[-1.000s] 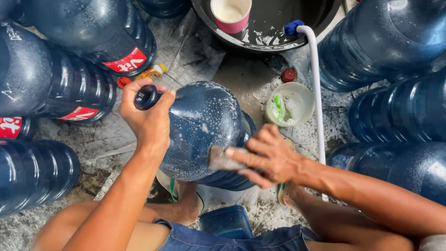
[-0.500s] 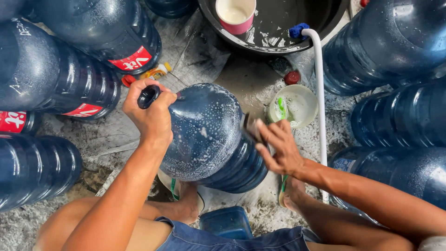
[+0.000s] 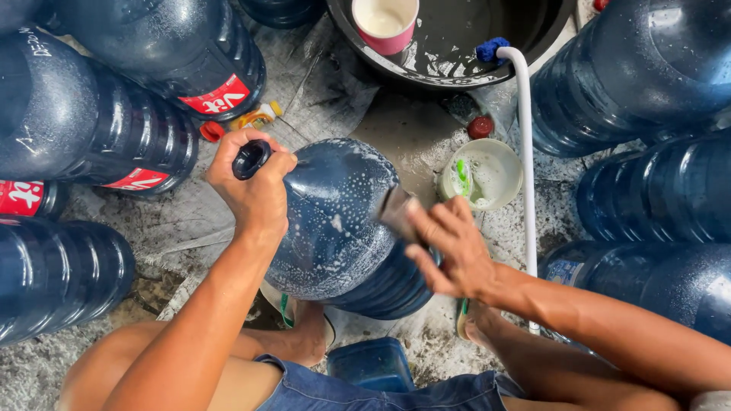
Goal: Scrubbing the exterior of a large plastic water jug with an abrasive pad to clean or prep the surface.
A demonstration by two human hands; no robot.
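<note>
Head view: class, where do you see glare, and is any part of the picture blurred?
Head view: daylight glints off the wet soapy jug and the big jug at top right; the right hand and its scrubbing pad look slightly soft, while the left hand on the neck is sharp.

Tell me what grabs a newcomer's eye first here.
The soapy blue water jug lies tilted at centre, its neck gripped by the left hand while the right hand presses a scrub pad to its side. More big blue jugs crowd round, and a dark basin sits above.
</note>
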